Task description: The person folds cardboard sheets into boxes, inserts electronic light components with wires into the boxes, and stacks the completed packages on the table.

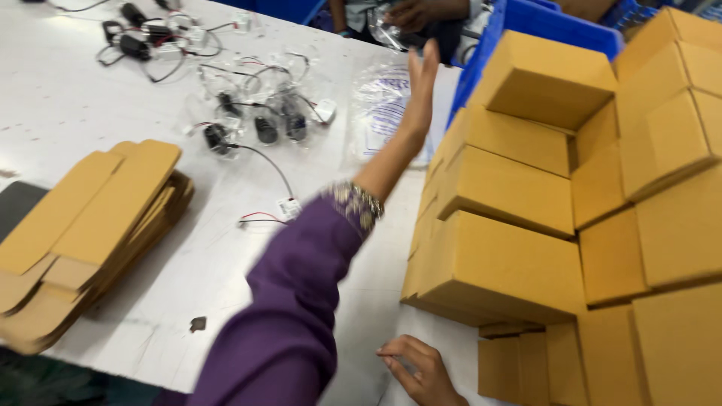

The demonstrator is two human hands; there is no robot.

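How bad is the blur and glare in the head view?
Head view: motion blur smears the boxes at right and the purple sleeve; the raised left hand is soft-edged, the right hand and flat cardboard stack sharper. Table is bright, near washed out; plastic bags show glare.

A loose purple sleeve (pixel 293 301) covers the person's left arm down to the wrist, ending in a patterned, beaded cuff (pixel 355 203). Both hands are bare, without rings.

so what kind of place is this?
Probably a packing or assembly workshop: closed cardboard boxes stacked on a white table, flat box blanks, small wired parts in clear bags, and blue bins.
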